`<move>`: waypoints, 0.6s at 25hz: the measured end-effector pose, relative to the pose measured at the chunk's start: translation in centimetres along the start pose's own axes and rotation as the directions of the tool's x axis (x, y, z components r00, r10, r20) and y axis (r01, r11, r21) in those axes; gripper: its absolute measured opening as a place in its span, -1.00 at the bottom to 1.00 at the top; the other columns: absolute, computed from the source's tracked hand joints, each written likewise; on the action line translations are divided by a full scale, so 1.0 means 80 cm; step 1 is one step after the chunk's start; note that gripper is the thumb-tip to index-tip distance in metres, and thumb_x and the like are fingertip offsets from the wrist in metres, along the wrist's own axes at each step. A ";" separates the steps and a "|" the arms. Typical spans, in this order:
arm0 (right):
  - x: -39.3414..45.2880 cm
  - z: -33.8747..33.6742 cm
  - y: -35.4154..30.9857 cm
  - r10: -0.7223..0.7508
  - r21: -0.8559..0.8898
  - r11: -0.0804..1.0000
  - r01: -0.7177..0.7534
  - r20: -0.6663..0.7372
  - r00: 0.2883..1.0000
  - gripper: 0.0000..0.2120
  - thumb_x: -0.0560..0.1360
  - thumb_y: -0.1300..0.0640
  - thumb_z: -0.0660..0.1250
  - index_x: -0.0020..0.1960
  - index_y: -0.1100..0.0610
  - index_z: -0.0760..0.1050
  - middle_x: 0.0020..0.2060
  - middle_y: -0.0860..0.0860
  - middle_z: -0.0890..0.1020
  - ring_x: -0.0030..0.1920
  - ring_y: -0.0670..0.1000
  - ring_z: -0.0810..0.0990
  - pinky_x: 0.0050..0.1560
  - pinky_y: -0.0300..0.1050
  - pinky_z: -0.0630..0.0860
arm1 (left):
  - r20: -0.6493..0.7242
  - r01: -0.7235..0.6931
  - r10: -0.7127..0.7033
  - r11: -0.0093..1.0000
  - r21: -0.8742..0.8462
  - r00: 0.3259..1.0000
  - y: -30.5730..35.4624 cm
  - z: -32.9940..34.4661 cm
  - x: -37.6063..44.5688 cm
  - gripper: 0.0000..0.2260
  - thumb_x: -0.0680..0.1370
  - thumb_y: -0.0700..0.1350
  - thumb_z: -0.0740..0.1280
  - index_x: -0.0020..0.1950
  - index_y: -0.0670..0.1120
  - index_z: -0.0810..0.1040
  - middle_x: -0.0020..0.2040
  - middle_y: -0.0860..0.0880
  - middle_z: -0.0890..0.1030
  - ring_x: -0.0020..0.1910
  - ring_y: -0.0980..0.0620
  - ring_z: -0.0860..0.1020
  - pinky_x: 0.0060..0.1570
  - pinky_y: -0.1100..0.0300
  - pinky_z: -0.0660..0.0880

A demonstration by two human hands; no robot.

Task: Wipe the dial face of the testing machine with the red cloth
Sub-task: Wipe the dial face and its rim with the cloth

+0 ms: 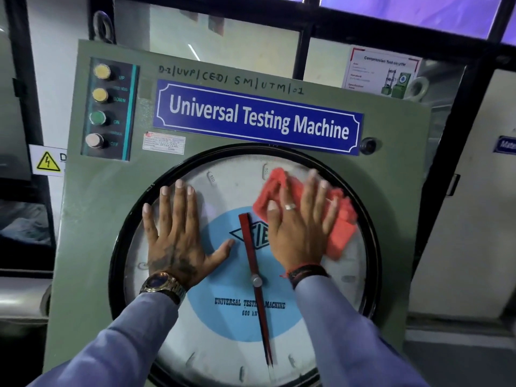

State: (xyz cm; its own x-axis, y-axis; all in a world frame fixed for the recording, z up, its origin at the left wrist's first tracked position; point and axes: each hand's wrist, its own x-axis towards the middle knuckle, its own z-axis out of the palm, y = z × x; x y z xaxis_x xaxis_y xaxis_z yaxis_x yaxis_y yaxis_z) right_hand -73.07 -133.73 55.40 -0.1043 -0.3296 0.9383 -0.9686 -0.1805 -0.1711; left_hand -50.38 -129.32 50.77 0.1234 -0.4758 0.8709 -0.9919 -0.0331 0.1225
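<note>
Right hand: spread flat, palm pressing the red cloth against the glass; nothing gripped between the fingers.
Left hand: released, splayed flat on the dial face, bracing; holds nothing.
Cloth position: upper right of the dial face, under the right hand, just inside the black rim.
Step in hand: wiping, judged as part done; the lower half appears not yet reached.
Technique: keep the palm flat and the pressure even, overlap the strokes, follow the rim, then shift the bracing hand so that its patch is wiped too.
Nameplate: "Universal Testing Machine".
Dial print: "UNIVERSAL TESTING MACHINE", "600 kN".
Buttons: UP, DOWN, ON, OFF.
Handwritten code: partly legible, includes "UTM".
</note>
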 end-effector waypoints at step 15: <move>0.020 -0.003 -0.065 0.354 0.065 0.934 -0.352 -0.020 0.935 -0.47 0.68 -0.22 0.11 0.61 -0.12 0.37 0.71 0.19 0.14 0.70 0.29 0.12 0.64 0.42 0.00 | -0.030 -0.123 0.123 0.992 -0.010 0.992 -0.031 -0.015 -0.002 0.09 0.50 0.62 0.07 0.78 -0.13 0.09 0.80 -0.14 0.05 0.78 -0.21 0.02 0.70 -0.35 -0.02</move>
State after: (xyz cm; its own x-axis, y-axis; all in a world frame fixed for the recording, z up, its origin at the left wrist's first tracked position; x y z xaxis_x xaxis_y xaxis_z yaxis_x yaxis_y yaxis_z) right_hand -68.27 -133.08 57.90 -0.4446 -0.3537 0.8229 -0.8531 -0.1129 -0.5095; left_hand -47.87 -128.11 50.89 0.0012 -0.4500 0.8930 -0.9992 0.0345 0.0187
